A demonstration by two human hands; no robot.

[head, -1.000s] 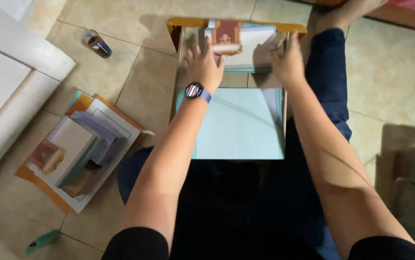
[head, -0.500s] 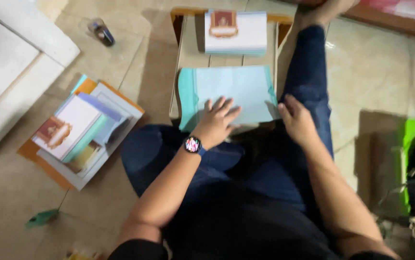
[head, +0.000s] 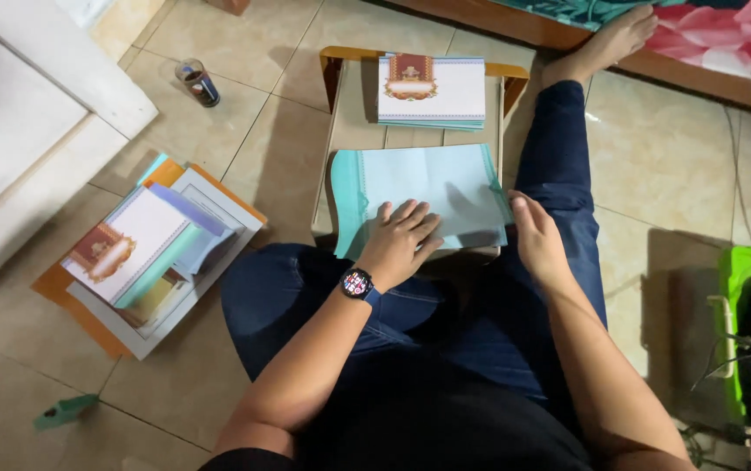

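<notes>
Head view: my left hand [head: 401, 240] presses flat, fingers spread, pinning the teal paper [head: 432, 187] on the small table [head: 349, 105]. My right hand [head: 536, 240] rests open at its edge, steadying it; neither hand grips anything.

Left hand [head: 401, 240] flat, fingers spread, right hand [head: 536, 240] edge-on, open

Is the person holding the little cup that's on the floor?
No, the little cup stands alone on the tiles, while both hands, left hand and right hand, rest at the light blue paper.
</notes>
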